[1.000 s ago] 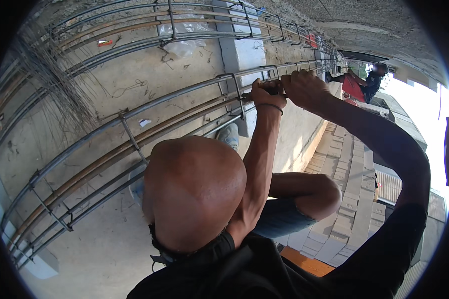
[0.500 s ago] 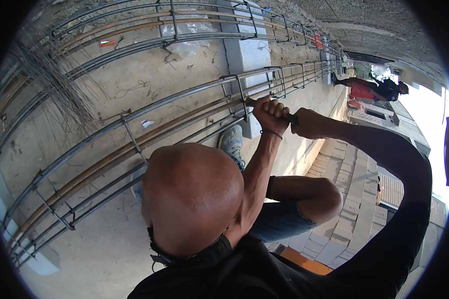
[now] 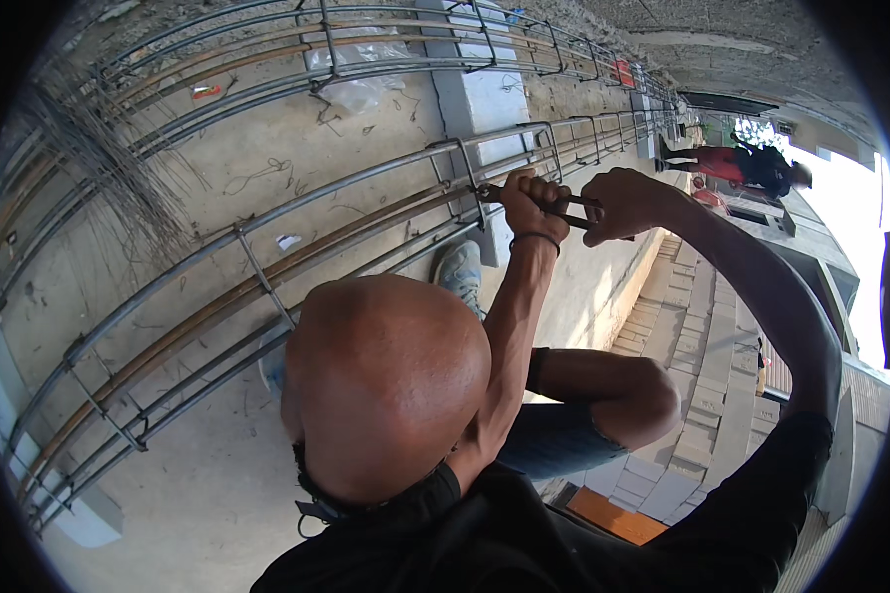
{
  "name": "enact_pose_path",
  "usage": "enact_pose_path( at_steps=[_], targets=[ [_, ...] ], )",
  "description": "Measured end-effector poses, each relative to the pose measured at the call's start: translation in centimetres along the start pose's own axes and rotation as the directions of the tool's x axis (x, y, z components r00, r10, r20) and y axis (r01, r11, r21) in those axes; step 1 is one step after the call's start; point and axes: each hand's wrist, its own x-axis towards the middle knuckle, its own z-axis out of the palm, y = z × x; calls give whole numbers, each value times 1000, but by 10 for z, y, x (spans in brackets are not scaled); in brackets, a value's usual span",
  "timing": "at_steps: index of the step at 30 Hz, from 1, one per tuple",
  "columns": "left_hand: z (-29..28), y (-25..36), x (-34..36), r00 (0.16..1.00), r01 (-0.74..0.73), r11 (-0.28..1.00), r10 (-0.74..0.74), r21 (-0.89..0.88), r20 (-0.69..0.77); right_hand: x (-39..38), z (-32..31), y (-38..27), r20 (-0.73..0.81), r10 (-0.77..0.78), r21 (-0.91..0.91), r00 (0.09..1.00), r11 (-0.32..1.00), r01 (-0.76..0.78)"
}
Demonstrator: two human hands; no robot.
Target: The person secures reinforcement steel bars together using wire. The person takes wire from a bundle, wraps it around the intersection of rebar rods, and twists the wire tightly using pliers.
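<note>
Head view: both hands are on a pair of pincers (image 3: 491, 194), which lies across the near steel cage (image 3: 258, 265) at one of its ties. The left hand (image 3: 534, 203) has its fingers closed in a fist around the tool, just behind its head; the metal end pokes out on the left side of that fist, and the two handles (image 3: 578, 219) come out on the right. The right hand (image 3: 631, 206) is at the far ends of the handles, fingers curled loosely over the upper one and thumb beside the lower one, with a gap showing between the handles. Whether the pincers' jaws touch a wire is too small to tell.

A dark band (image 3: 536, 237) circles the left wrist. The cage runs from the lower left toward the upper right, passing over a pale block (image 3: 494, 99). Near its rods rests a shoe (image 3: 458, 274), and a bare knee (image 3: 638, 393) is bent below the hands.

Farther off, a second cage (image 3: 328, 44) runs along the top, with a bundle of thin wires (image 3: 119, 173) across its left part and a clear plastic sheet (image 3: 361, 94) beneath it. A co-worker (image 3: 752, 168) is at the right.
</note>
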Motion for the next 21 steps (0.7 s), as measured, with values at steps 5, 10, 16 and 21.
enact_pose_path(
  at_steps=[5,10,16,21],
  targets=[
    [-27,19,-9,970,140,990,-142,27,196,13,29,-12,358,-25,691,933,679,-247],
    [-32,11,5,916,132,988,-90,-83,391,24,41,-2,-154,-45,173,987,982,72],
    [27,-6,21,997,47,966,-32,-254,64,61,-42,11,-484,-359,-636,798,770,-40],
    [25,20,39,1000,16,967,-16,-254,3,42,-14,-17,-631,-588,-740,506,653,-164]
  ],
)
